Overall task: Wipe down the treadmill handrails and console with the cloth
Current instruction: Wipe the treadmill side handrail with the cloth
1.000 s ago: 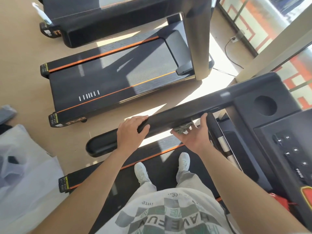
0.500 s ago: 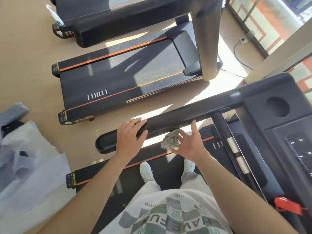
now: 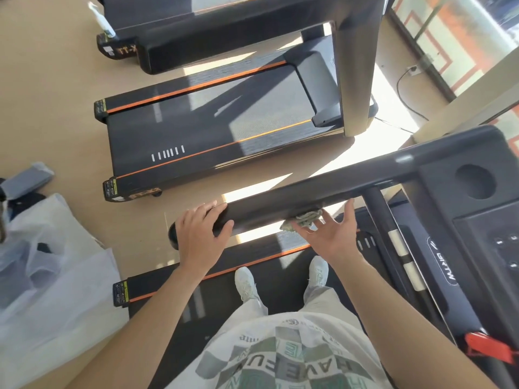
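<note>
Left hand (image 3: 196,237) is wrapped over the rail (image 3: 280,203) close to its free end, fingers across the top and thumb tucked under the near edge: a firm steadying hold. The right hand (image 3: 334,237) sits palm-up with fingers spread and straight, not closed round anything. It presses the crumpled cloth (image 3: 306,219) up against the rail's lower near edge, so the cloth is sandwiched between fingertips and rail, roughly midway along the bar.

Here is the relation that matters. The rail's long axis runs diagonally, from the rounded end by the left hand up and right to the console (image 3: 483,228). The cloth lies between the two hands, touching the right one, and the crossbar (image 3: 379,209) joins the rail just beyond it. Any wiping stroke looks bound to follow that diagonal: toward the left hand for the free end, or toward the console, where the crossbar would be in the way.

The right hand is plainly nearer the console, so that job likely falls to it. With only flat fingers on it, the cloth could slip off the underside.
</note>
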Motion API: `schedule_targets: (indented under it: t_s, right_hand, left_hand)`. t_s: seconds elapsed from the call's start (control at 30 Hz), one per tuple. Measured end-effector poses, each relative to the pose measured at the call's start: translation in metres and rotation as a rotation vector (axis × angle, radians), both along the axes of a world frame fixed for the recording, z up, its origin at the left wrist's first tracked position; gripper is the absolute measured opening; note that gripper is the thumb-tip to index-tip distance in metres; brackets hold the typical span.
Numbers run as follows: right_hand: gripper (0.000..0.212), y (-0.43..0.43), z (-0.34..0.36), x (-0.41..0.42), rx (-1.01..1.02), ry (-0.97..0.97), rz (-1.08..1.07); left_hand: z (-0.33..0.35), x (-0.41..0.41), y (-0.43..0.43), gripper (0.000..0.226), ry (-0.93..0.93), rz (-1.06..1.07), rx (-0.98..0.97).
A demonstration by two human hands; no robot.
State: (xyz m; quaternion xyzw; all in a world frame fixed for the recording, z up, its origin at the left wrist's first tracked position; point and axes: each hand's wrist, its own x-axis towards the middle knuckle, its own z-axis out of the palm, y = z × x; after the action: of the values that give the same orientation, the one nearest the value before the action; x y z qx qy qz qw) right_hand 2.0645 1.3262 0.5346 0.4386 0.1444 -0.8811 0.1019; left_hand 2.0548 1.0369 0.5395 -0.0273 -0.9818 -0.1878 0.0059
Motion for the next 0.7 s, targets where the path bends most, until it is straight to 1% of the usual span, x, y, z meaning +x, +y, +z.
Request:
schedule_targets:
  t_s: [0.23, 0.33, 0.43, 0.53, 0.63, 0.7]
  right_hand:
    - [0.089, -0.046, -0.011, 0.004, -0.140, 0.015, 0.030]
    - [0.089, -0.067, -0.019, 0.008, -0.177, 0.034, 0.080]
    - [0.091, -0.086, -0.027, 0.012, -0.190, 0.053, 0.155]
    - [0.093, -0.100, -0.032, 0.017, -0.218, 0.057, 0.197]
    - [0.096, -0.100, -0.037, 0.020, -0.218, 0.051, 0.182]
    - [0.094, -0.097, -0.039, 0.021, -0.205, 0.022, 0.131]
  left_hand:
    - [0.000, 0.009, -0.019, 0.046, -0.036, 0.074, -0.073]
    - [0.000, 0.014, -0.027, 0.048, -0.073, 0.090, -0.033]
    - [0.002, 0.016, -0.034, 0.050, -0.109, 0.042, 0.013]
    - [0.003, 0.015, -0.041, 0.046, -0.133, 0.011, 0.025]
    - [0.003, 0.017, -0.052, 0.041, -0.112, 0.017, 0.081]
    - [0.004, 0.018, -0.061, 0.039, -0.100, 0.058, 0.122]
